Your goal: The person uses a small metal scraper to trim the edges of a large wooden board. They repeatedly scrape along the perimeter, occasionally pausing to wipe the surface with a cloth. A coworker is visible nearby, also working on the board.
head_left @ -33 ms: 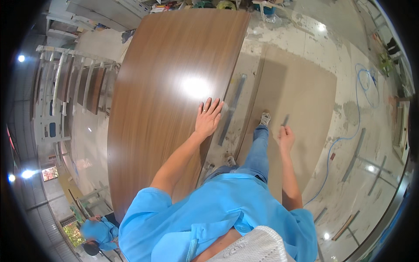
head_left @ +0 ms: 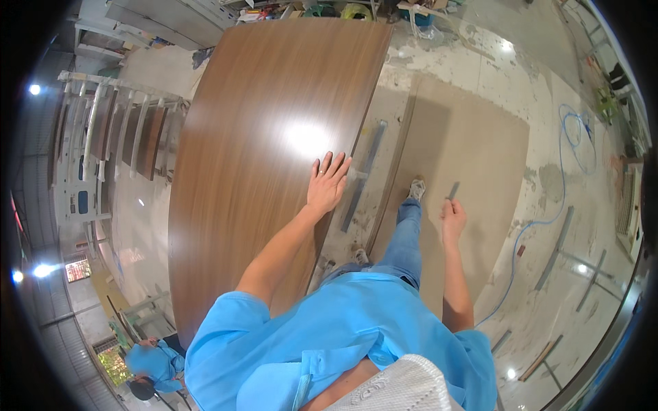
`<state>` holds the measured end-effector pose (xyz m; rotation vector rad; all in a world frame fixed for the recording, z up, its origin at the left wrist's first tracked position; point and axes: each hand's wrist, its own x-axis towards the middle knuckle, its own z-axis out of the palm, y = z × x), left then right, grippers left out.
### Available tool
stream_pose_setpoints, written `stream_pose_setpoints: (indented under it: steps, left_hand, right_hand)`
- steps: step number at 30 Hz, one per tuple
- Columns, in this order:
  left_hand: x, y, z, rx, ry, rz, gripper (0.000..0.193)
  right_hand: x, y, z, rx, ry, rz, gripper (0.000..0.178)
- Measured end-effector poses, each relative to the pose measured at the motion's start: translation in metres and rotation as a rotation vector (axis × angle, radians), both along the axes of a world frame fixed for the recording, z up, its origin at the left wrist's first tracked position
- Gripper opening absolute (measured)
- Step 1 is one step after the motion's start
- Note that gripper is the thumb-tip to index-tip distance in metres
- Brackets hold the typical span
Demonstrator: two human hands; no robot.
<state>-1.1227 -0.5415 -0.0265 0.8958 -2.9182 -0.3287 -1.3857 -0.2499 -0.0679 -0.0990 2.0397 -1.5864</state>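
A large wood-grain panel [head_left: 240,157] with a glossy brown face spreads out on my left. Flat on it, near its right edge, rests my left hand [head_left: 327,183], fingers stretched and slightly apart, a ring on one of them. My right hand [head_left: 452,219] is closed and held in the air to the right of my leg. From its fingers sticks a thin grey flat strip [head_left: 454,190], like a blade or file; its gripped end is hidden. Beneath that hand, lower down, lies a wide tan board [head_left: 480,144], with one of my shoes on it.
A grey metal bar [head_left: 363,178] lies between the panel and the board. On the right, a blue hose [head_left: 563,171] and several bars [head_left: 554,250] lie on the floor. A rack of panels [head_left: 113,130] stands at the left. Another person [head_left: 156,363] is at the lower left.
My right hand has shifted slightly to the right and down with the grey strip, which now tilts a little more to the right. My left hand has stayed on the panel.
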Motion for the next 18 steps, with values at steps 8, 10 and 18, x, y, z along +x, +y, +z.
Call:
stream_pose_setpoints:
  steps: [8,10,18]
  left_hand:
    - [-0.161,-0.117,-0.001,-0.036,0.000,0.108,0.057]
    - [-0.200,-0.138,-0.001,-0.074,0.051,0.136,0.056]
    - [-0.328,-0.229,0.004,-0.078,0.089,0.153,0.050]
  right_hand:
    - [-0.146,-0.028,-0.031,0.081,-0.072,-0.019,0.016]
    - [-0.177,-0.036,-0.023,0.112,-0.092,0.007,0.016]
    - [-0.265,-0.118,-0.005,0.205,0.177,0.203,0.016]
